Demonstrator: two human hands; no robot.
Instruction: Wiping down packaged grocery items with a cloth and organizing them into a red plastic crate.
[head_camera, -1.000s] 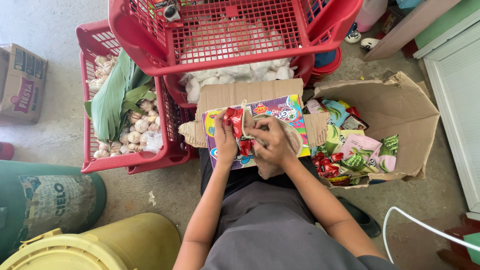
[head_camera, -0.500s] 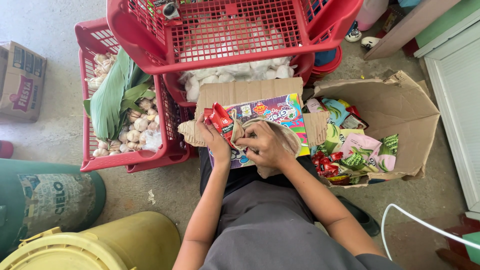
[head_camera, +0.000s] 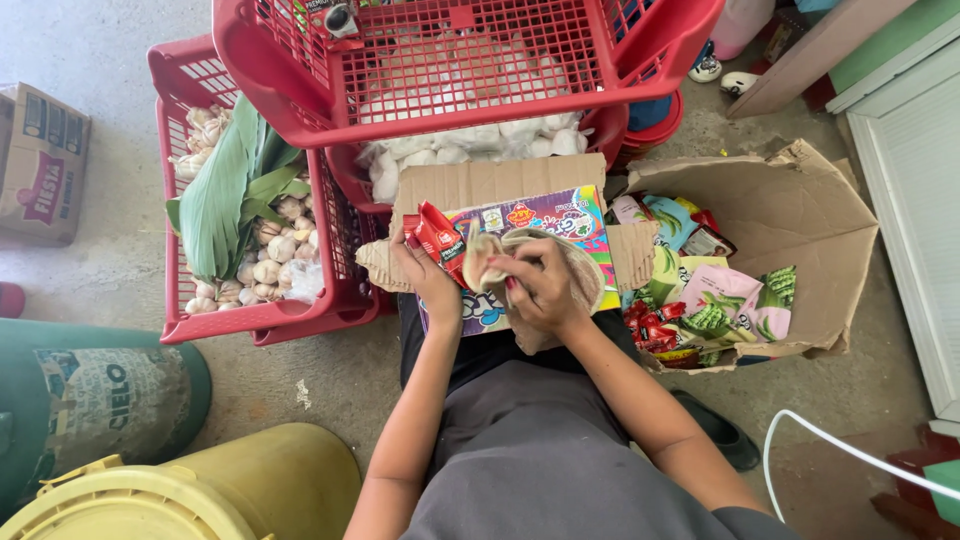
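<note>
My left hand (head_camera: 428, 278) pinching glossy red sachets (head_camera: 437, 238), fingers clamped tight. My right hand (head_camera: 535, 290) gripping crumpled beige cloth (head_camera: 560, 275), fingers curled around it. Both over colourful printed carton (head_camera: 545, 225) on lap. Torn cardboard box (head_camera: 800, 230) just right, red mesh baskets (head_camera: 290, 320) ahead.

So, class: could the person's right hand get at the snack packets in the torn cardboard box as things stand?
Probably yes: the torn cardboard box lies open just right of the right hand, its snack packets uncovered, though that hand now grips a beige cloth.
</note>
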